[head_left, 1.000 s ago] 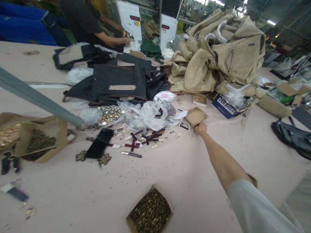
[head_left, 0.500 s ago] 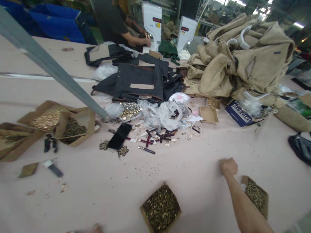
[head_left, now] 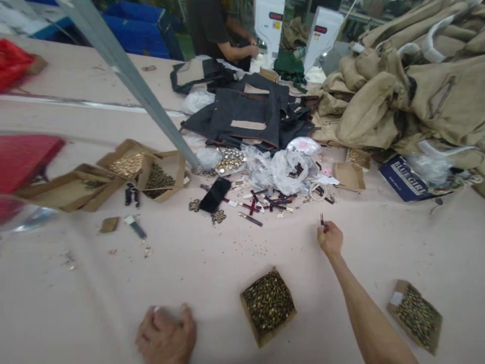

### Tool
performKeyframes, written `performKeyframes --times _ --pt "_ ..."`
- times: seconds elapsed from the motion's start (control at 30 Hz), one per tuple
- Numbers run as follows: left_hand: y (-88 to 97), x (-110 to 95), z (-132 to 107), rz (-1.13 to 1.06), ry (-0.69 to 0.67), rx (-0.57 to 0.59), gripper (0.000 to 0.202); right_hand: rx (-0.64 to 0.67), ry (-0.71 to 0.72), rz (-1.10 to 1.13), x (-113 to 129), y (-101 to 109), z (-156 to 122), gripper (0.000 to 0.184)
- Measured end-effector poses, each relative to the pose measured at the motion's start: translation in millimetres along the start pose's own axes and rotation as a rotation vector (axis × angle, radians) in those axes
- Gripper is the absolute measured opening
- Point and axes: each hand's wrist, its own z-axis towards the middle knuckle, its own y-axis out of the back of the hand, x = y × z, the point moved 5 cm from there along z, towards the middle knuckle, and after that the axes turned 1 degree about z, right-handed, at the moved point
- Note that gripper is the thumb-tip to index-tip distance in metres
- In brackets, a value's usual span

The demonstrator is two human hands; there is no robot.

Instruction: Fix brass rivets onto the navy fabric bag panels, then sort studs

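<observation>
My right hand [head_left: 330, 237] reaches over the table, closed on a small, slim dark thing [head_left: 322, 219] whose tip sticks up past the fingers. Its kind is too small to make out. My left hand [head_left: 166, 334] is at the near edge of the view, slightly blurred, with thumb and fingers apart and nothing visible held. Between the hands sits an open cardboard box [head_left: 249, 323] full of small brass-coloured metal pieces [head_left: 270, 301]. A second such box [head_left: 417, 316] stands right of my right forearm.
Dark straps [head_left: 273, 199], a phone [head_left: 215, 194] and plastic bags [head_left: 280, 169] lie mid-table. Boxes of metal parts [head_left: 161, 174] stand left by a slanted metal post [head_left: 144, 91]. Behind are dark fabric pieces [head_left: 248, 116], tan bags [head_left: 371, 101] and a co-worker [head_left: 212, 35] near white machines.
The view has swung left, bringing red things in at the left. My right hand has moved inward, its dark thing now showing. My left hand has come further into view.
</observation>
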Motion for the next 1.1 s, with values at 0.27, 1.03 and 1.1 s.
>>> performKeyframes --times 0.27,1.03,1.1 --pt "9.6 5.2 -11.4 0.062 0.025 0.107 0.067 0.291 1.044 -0.175 32.9 -37.5 -107.7 0.019" --pt "23.2 28.8 -25.3 0.034 0.05 0.106 0.058 0.411 1.08 -0.283 249.3 -68.2 -93.1 0.031" --pt "24.2 33.1 -26.5 0.027 0.052 0.097 0.058 0.398 1.147 -0.256 250.6 -73.3 -121.2 0.022"
